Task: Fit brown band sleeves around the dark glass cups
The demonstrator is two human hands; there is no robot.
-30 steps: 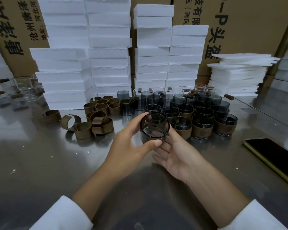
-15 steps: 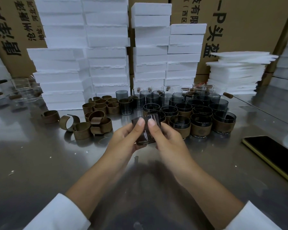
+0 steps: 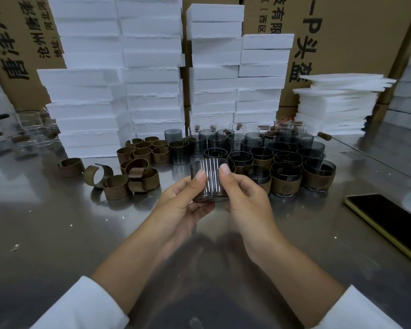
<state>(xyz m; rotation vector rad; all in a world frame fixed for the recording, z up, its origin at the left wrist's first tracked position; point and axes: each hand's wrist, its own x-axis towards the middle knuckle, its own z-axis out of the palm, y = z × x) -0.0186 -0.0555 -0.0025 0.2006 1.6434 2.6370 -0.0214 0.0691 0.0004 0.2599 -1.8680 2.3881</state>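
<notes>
Cups and bands cover the far half of a steel table (image 3: 57, 233), in front of white foam blocks (image 3: 150, 74) and cardboard boxes (image 3: 342, 32) whose printed text is cut off by the frame. Thin foam sheets (image 3: 337, 103) are piled at the right. A dark phone (image 3: 394, 224) lies at the right edge, partly out of frame. Sleeved cups (image 3: 286, 181) crowd together behind the hands, with bare cups (image 3: 195, 144) farther back; the rear rows overlap and are hard to count. Loose bands (image 3: 131, 179) lie in a cluster at left. Clear glasses (image 3: 33, 131) at far left are blurred. Left hand (image 3: 180, 207) and right hand (image 3: 244, 200) together hold one dark ribbed cup (image 3: 210, 180) above the table, thumbs pressed on its near wall, fingers curled behind and beneath. Its base is partly hidden by the fingers. No band shows on it.
</notes>
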